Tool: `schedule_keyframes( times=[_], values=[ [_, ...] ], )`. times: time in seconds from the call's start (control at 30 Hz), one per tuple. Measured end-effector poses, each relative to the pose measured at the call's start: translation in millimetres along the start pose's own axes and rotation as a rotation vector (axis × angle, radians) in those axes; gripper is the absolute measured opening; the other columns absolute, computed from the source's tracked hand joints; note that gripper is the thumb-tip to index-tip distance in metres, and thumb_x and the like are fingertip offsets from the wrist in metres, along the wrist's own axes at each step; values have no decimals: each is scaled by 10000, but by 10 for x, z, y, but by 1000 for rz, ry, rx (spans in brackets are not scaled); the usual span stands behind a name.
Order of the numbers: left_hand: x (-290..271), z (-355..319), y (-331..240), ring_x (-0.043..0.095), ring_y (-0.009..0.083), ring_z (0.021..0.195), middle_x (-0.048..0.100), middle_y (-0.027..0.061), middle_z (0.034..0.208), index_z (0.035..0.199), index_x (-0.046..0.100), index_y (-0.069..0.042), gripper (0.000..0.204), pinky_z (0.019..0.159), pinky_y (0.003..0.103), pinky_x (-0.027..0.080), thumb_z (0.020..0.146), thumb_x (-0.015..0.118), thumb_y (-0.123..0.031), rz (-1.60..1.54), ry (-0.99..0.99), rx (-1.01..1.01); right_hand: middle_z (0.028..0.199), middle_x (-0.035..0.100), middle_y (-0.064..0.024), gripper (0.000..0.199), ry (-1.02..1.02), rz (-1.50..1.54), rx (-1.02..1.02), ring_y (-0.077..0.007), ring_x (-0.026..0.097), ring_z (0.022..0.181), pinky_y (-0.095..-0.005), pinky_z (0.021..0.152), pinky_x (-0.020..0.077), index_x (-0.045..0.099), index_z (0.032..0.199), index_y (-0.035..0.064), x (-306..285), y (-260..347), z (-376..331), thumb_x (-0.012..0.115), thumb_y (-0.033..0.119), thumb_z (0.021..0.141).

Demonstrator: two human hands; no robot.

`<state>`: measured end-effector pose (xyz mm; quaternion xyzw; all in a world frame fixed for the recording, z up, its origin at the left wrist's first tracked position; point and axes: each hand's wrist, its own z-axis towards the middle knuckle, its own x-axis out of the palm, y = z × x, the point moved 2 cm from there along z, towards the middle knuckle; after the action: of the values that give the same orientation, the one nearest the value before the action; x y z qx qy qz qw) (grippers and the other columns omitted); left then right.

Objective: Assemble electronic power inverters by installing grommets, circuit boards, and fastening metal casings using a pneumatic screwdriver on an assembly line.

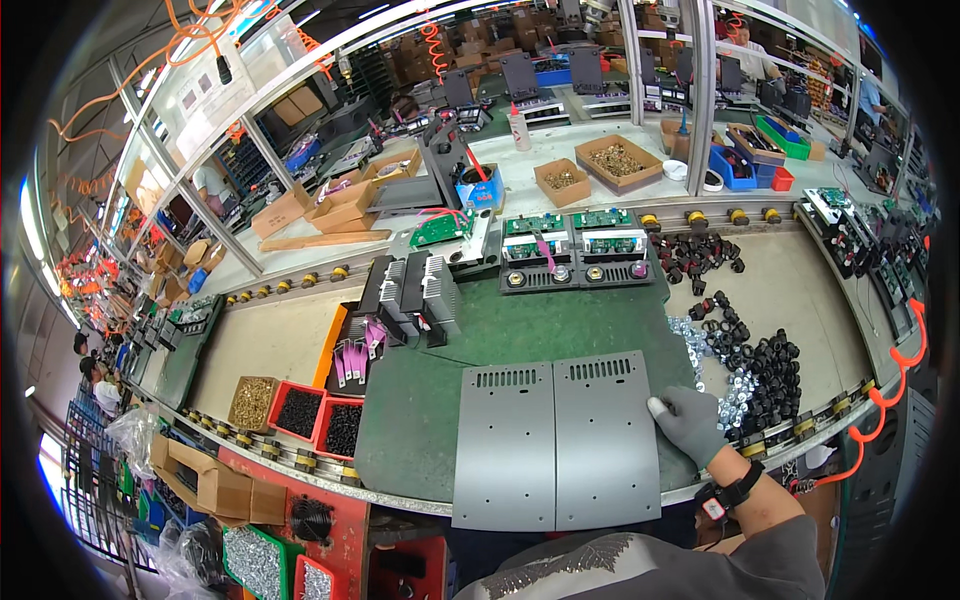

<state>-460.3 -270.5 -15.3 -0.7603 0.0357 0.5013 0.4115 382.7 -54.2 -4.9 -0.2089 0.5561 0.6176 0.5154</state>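
My right hand [690,425], in a grey glove, is beside the right edge of a grey metal panel [607,440]. Its thumb lies at that edge; the fingers are curled, their tips hidden. A matching panel [505,445] lies flush to the left, both with vent slots along the far end and small holes. Their near ends reach over the table's front edge. My left hand is out of sight. Just right of my glove are loose silver nuts [735,398] and a pile of black knob-like parts [772,370].
Finned heat sinks [437,300] stand on the green mat [520,325] at the left. Circuit board assemblies [575,255] line its far side. Red bins [298,410] of black screws sit left. An orange coiled hose [880,400] hangs at the right.
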Motion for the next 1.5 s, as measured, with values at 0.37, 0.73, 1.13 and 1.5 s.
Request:
schedule_keyframes(
  times=[0.37, 0.73, 1.13, 1.5],
  values=[
    [-70, 262, 271, 640, 273, 669, 662, 149, 881, 970, 665, -60, 250, 595, 413, 522, 833, 534, -224, 604, 63, 198, 758, 652, -145, 233, -14, 87, 4, -328, 636, 709, -400, 632, 485, 689, 840, 48, 39, -81, -40, 638, 275, 855],
    [-104, -32, 431, 635, 183, 653, 688, 69, 729, 788, 702, -57, 139, 598, 353, 505, 710, 758, -157, -59, -213, -152, 914, 651, -264, 526, 237, -78, -32, -437, 605, 810, -486, 703, 467, 665, 1039, 28, -54, 100, -19, 490, 517, 951],
    [-189, -431, -1973, 476, 41, 580, 577, -12, 820, 1137, 586, -68, 311, 443, 172, 346, 832, 642, -91, -1020, 29, 69, 920, 657, -225, 379, 281, -93, -17, -380, 616, 801, -438, 709, 503, 615, 1050, -7, -63, 195, -30, 571, 356, 947],
    [2833, -1654, -5102, 562, 64, 645, 646, 25, 905, 1124, 603, -49, 420, 526, 187, 434, 746, 744, -164, -322, 1352, 520, 732, 622, -81, 251, 383, 484, 175, -143, 539, 625, -295, 595, 432, 671, 935, 12, -735, 101, -564, 640, 253, 869]
  ],
)
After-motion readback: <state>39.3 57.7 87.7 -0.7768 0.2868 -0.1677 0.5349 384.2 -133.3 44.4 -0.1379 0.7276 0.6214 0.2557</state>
